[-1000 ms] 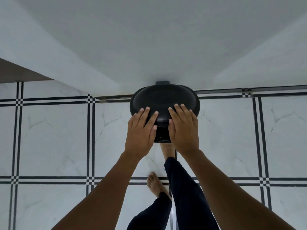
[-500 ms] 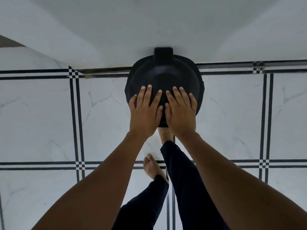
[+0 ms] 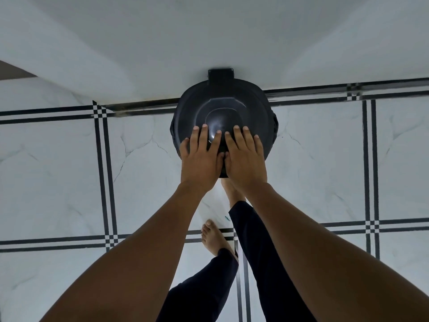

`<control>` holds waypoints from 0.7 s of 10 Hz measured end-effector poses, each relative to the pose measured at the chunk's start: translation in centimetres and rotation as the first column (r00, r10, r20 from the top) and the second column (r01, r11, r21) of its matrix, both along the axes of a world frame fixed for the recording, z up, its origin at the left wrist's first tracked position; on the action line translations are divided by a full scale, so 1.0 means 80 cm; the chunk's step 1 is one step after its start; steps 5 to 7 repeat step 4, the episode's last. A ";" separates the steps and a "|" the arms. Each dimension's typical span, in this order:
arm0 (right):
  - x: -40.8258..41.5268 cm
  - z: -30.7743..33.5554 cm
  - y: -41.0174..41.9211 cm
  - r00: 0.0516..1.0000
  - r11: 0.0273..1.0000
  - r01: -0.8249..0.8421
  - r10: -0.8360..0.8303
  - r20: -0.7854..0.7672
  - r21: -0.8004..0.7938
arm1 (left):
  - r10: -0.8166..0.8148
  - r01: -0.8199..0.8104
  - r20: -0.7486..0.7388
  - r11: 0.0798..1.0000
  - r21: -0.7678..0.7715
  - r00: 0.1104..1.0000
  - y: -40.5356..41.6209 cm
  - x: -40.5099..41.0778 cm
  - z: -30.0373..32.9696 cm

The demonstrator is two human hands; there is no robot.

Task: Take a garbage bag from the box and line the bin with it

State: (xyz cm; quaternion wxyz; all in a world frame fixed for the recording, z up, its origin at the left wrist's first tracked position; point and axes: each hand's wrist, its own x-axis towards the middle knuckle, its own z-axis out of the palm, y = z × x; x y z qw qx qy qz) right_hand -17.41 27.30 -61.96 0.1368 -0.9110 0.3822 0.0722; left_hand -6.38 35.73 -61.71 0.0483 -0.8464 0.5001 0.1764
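A round black bin (image 3: 222,105) with a domed lid stands on the floor against the white wall, its hinge at the back. Black bag plastic (image 3: 275,123) peeks out under the lid's right edge. My left hand (image 3: 200,159) and my right hand (image 3: 246,159) lie flat side by side on the front of the lid, fingers spread, holding nothing. The box of garbage bags is not in view.
White marble floor tiles (image 3: 58,173) with black double lines surround the bin. A white wall (image 3: 209,31) rises right behind it. My bare feet (image 3: 214,238) and dark trouser legs stand just in front of the bin.
The lid has come down from half raised to flat on the bin, with both hands on it throughout. The view has tilted to look more steeply down.
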 end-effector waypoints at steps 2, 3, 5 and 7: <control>0.010 0.075 -0.014 1.000 0.999 0.009 -0.009 -0.019 0.036 | 0.032 -0.032 -0.019 0.999 -0.027 0.999 -0.002 0.008 0.075; 0.015 0.145 -0.026 0.999 1.000 -0.010 0.010 0.031 -0.015 | 0.037 -0.035 0.025 0.997 -0.069 0.999 -0.002 0.022 0.149; 0.020 0.235 -0.038 0.997 0.996 -0.051 0.056 0.059 -0.075 | 0.035 -0.020 0.088 0.985 -0.170 0.995 -0.003 0.033 0.228; 0.020 0.235 -0.038 0.997 0.996 -0.051 0.056 0.059 -0.075 | 0.035 -0.020 0.088 0.985 -0.170 0.995 -0.003 0.033 0.228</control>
